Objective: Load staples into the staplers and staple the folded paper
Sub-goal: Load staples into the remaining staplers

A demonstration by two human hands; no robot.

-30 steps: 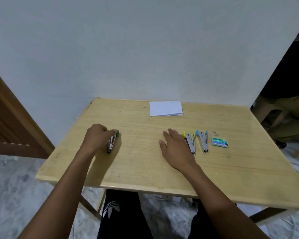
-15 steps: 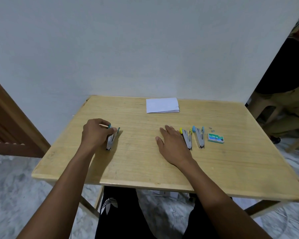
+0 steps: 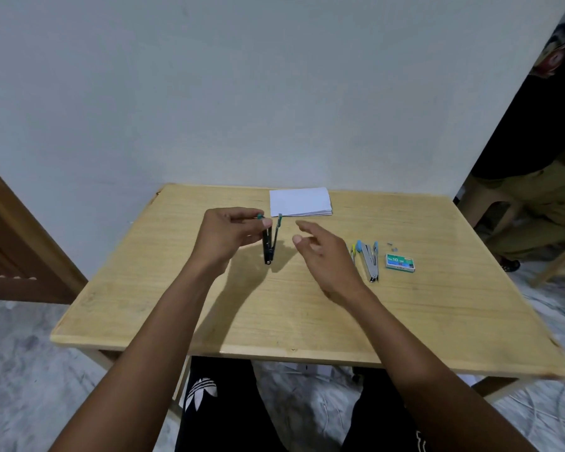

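My left hand [image 3: 224, 234] holds a small green-tipped stapler [image 3: 269, 243] above the wooden table [image 3: 274, 308], pinched near its top, its two arms spread apart in a narrow V. My right hand [image 3: 323, 256] hovers just right of it, fingers loosely spread, holding nothing. A blue-tipped stapler [image 3: 369, 259] lies on the table to the right, and a yellow-tipped stapler [image 3: 353, 250] beside it is mostly hidden by my right hand. A green staple box [image 3: 400, 263] sits further right with a few loose staples [image 3: 393, 246] behind it. The folded white paper [image 3: 300, 202] lies at the table's far edge.
A white wall stands right behind the table. A wooden door frame [image 3: 20, 243] is at the left. Another person [image 3: 542, 177] sits on a stool at the right, close to the table's far right corner. My knees are under the near edge.
My left hand has lifted the green-tipped stapler off the table and brought it toward the middle. My right hand has risen from the table and moved left toward it.
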